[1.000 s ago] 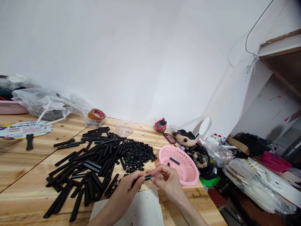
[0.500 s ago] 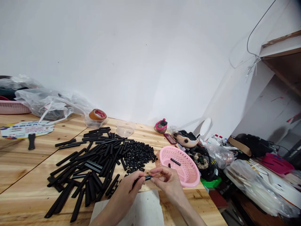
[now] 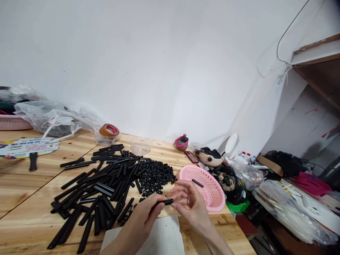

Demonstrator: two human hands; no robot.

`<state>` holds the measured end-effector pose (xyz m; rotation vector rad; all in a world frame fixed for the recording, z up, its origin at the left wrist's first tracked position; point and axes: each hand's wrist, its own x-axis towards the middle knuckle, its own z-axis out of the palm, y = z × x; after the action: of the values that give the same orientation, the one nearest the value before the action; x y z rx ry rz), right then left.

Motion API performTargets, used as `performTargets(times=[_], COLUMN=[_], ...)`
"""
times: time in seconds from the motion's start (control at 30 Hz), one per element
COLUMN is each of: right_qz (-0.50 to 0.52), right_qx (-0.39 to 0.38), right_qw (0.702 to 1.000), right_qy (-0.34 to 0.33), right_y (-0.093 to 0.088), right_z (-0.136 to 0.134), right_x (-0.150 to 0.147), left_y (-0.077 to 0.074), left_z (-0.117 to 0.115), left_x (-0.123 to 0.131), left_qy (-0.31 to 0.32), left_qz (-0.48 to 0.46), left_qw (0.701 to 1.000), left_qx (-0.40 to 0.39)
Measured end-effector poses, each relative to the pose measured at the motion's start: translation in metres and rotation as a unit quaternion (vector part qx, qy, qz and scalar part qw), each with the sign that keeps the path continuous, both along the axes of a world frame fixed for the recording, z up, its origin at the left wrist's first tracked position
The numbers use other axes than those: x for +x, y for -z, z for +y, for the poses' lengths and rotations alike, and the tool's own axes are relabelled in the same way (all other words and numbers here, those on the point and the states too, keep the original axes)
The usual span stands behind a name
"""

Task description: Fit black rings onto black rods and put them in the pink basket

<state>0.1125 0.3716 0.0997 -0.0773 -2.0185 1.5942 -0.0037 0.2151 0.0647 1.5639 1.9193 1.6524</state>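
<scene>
My left hand (image 3: 145,217) is closed around a short black tube (image 3: 167,202), whose end sticks out to the right. At that end the thumb and forefinger of my right hand (image 3: 192,207) pinch together, the other fingers raised and curled. Whether they grip the tube's tip or a small black piece on it, I cannot tell. To the left lies a heap of black tubes (image 3: 106,187). Beyond my left hand is a pile of small black pieces (image 3: 156,175). Right of my right hand sits a pink basket (image 3: 215,189) with a black tube (image 3: 197,183) inside.
A white board (image 3: 167,235) lies under my hands. Behind stand a tape roll (image 3: 108,130), a clear plastic cup (image 3: 140,146) and a pink-handled bottle (image 3: 181,142). A fan (image 3: 33,150) lies at left. Bags and clutter (image 3: 240,173) crowd the right.
My right hand's outer fingers have lifted and spread a little, while its thumb and forefinger stay at the tube's end. My left hand keeps its hold. The view has shifted slightly.
</scene>
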Motion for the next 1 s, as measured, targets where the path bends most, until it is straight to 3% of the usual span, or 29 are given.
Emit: performTargets(times=[0.43, 0.67, 0.83, 1.0], right_qz=[0.019, 0.007, 0.038, 0.068], right_qx=[0.094, 0.163, 0.21, 0.244], right_qw=[0.995, 0.986, 0.976, 0.966], right_qy=[0.007, 0.018, 0.036, 0.042], right_y=[0.004, -0.001, 0.012, 0.024], right_z=[0.0, -0.001, -0.004, -0.009], right_x=[0.004, 0.008, 0.004, -0.003], left_y=[0.006, 0.003, -0.005, -0.002], left_z=[0.0, 0.002, 0.004, 0.005], left_x=[0.0, 0.002, 0.004, 0.0], left_qy=[-0.026, -0.001, -0.002, -0.029], left_qz=[0.028, -0.036, -0.103, -0.15], left_qw=[0.999, 0.999, 0.994, 0.988], left_qx=[0.038, 0.023, -0.034, -0.025])
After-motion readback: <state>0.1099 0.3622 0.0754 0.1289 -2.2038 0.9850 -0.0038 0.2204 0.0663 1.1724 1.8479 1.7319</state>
